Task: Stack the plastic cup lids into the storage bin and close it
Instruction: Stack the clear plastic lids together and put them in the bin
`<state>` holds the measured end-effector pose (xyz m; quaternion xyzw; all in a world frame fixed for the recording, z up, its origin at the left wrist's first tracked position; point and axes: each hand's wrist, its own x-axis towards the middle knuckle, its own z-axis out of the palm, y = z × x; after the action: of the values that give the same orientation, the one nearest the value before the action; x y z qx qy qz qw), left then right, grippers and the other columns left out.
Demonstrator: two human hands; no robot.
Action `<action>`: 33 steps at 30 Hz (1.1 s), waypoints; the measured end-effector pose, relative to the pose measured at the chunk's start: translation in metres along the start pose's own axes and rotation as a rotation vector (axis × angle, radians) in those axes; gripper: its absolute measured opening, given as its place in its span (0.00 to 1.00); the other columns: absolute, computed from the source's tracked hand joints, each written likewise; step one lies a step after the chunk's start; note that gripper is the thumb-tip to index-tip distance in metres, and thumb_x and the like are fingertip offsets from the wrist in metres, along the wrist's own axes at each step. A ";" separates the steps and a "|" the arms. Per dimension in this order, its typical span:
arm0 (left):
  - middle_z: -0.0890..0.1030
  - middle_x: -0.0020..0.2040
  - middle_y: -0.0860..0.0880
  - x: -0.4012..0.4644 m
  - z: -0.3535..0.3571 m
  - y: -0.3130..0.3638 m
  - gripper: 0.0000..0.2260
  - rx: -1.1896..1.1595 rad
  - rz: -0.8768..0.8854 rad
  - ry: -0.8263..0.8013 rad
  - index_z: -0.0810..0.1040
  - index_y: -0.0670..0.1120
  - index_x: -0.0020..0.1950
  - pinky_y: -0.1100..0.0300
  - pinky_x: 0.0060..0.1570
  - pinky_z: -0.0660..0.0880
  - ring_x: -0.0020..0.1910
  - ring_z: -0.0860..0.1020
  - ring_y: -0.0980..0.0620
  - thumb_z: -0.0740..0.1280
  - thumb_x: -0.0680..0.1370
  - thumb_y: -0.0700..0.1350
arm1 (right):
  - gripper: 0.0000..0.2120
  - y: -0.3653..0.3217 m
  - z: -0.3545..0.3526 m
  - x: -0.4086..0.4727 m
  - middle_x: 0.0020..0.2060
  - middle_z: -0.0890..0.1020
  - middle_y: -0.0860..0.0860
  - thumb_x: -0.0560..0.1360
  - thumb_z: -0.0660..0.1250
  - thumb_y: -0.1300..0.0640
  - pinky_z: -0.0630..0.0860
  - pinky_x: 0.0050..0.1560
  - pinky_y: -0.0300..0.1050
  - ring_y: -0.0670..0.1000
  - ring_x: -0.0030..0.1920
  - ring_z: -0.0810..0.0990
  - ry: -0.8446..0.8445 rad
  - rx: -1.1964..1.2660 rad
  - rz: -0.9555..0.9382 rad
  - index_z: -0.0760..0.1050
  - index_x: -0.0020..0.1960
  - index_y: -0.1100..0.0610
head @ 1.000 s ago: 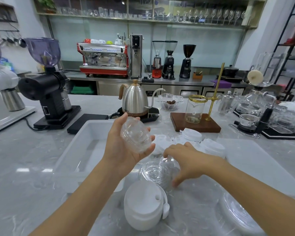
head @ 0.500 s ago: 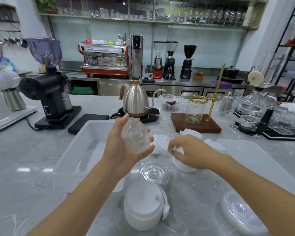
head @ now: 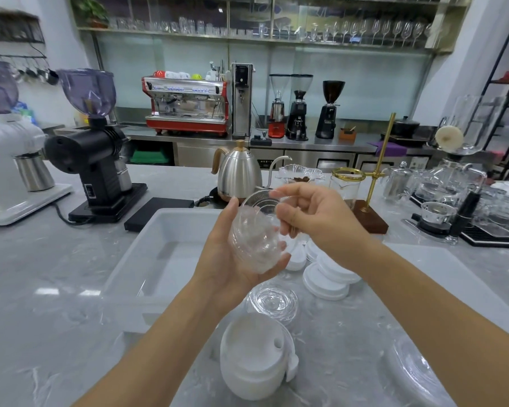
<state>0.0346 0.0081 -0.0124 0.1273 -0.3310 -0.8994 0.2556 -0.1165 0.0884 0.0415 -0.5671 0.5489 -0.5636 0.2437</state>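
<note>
My left hand (head: 227, 259) grips a small stack of clear dome lids (head: 254, 242) above the counter. My right hand (head: 318, 218) pinches another clear lid (head: 262, 201) by its rim and holds it against the top of that stack. The white storage bin (head: 135, 259) lies open to the left, with nothing visible in the part I can see. Loose on the counter lie more clear lids (head: 272, 301), a stack of white lids (head: 253, 353) near me and flat white lids (head: 328, 277) to the right. The bin's translucent cover (head: 453, 277) lies flat on the right.
A steel gooseneck kettle (head: 238, 171) and a black scale (head: 159, 207) stand just behind the bin. A black grinder (head: 94, 160) is at the left. A wooden base with a glass beaker (head: 346, 183) and glassware (head: 453, 189) crowd the right. A further clear lid (head: 412, 374) sits bottom right.
My right hand lifted from the lids on the counter with a clear lid and brought it up and left to the stack in my left hand.
</note>
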 end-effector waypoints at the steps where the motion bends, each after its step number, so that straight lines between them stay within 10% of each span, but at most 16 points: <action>1: 0.79 0.68 0.37 -0.001 0.001 0.000 0.31 0.000 -0.009 -0.019 0.82 0.44 0.67 0.45 0.53 0.82 0.58 0.80 0.41 0.72 0.73 0.65 | 0.12 0.001 0.003 0.001 0.36 0.79 0.57 0.76 0.68 0.68 0.77 0.37 0.46 0.55 0.35 0.79 0.015 -0.008 0.012 0.77 0.59 0.65; 7: 0.77 0.72 0.39 -0.004 -0.003 0.004 0.34 0.019 -0.012 -0.058 0.79 0.45 0.70 0.43 0.53 0.82 0.67 0.79 0.39 0.74 0.71 0.66 | 0.10 0.008 0.019 0.007 0.41 0.79 0.55 0.74 0.72 0.63 0.80 0.45 0.43 0.51 0.41 0.77 0.031 -0.183 0.019 0.81 0.55 0.59; 17: 0.82 0.67 0.41 -0.009 -0.013 0.011 0.28 0.090 -0.001 -0.101 0.82 0.45 0.65 0.50 0.46 0.83 0.54 0.84 0.42 0.73 0.72 0.62 | 0.10 0.020 0.031 0.013 0.51 0.81 0.44 0.71 0.75 0.51 0.79 0.53 0.49 0.51 0.51 0.80 0.058 -0.302 0.024 0.82 0.52 0.47; 25: 0.84 0.53 0.41 -0.004 -0.017 0.025 0.19 0.095 0.159 0.094 0.86 0.48 0.48 0.50 0.42 0.83 0.48 0.84 0.40 0.70 0.71 0.63 | 0.07 0.038 0.018 0.006 0.48 0.83 0.47 0.74 0.72 0.54 0.78 0.47 0.41 0.46 0.43 0.80 0.183 -0.255 0.129 0.81 0.52 0.49; 33: 0.83 0.57 0.41 0.011 -0.015 0.026 0.21 0.099 0.194 0.112 0.81 0.49 0.59 0.48 0.42 0.83 0.50 0.84 0.41 0.69 0.74 0.61 | 0.07 0.066 0.016 -0.015 0.49 0.82 0.45 0.73 0.72 0.54 0.76 0.38 0.30 0.43 0.42 0.81 0.140 -0.381 0.194 0.80 0.50 0.45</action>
<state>0.0417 -0.0228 -0.0067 0.1574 -0.3710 -0.8443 0.3531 -0.1214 0.0778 -0.0267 -0.5071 0.7129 -0.4617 0.1467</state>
